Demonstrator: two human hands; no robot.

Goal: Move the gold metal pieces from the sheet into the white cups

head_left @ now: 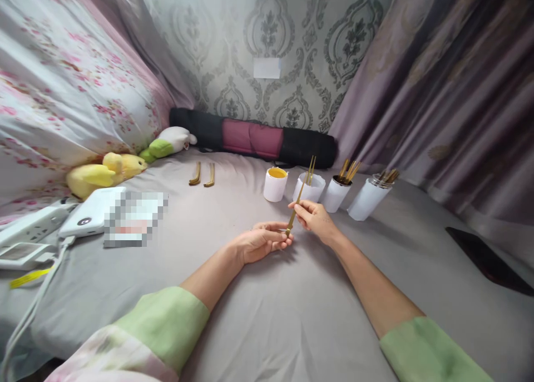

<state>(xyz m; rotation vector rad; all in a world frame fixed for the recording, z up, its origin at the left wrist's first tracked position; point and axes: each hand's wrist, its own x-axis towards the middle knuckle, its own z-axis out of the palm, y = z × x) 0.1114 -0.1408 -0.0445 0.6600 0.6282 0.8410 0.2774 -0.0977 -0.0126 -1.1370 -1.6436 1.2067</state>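
Note:
Both hands are on a slender gold-brown stick (291, 219) that slants up to the right over the bed and ends in thin, tapering tips. Its exact kind is unclear. My left hand (261, 243) pinches the lower end between thumb and fingers. Higher up, my right hand (314, 218) grips the shaft with its fingertips. Just behind them stands a white cup (316, 190); the stick's upper part overlaps it in view, and I cannot tell whether the prongs there all belong to the stick.
Left of that cup is a white cup with a yellow inside (275, 188). Rightward stand a dark-rimmed white cup (337, 197) and a tilted-looking white jar (369, 199), both holding sticks. Curved golden pieces (195, 174), plush toys (125, 165), a power bank (89, 218) and a black tablet-like slab (488, 259) lie around.

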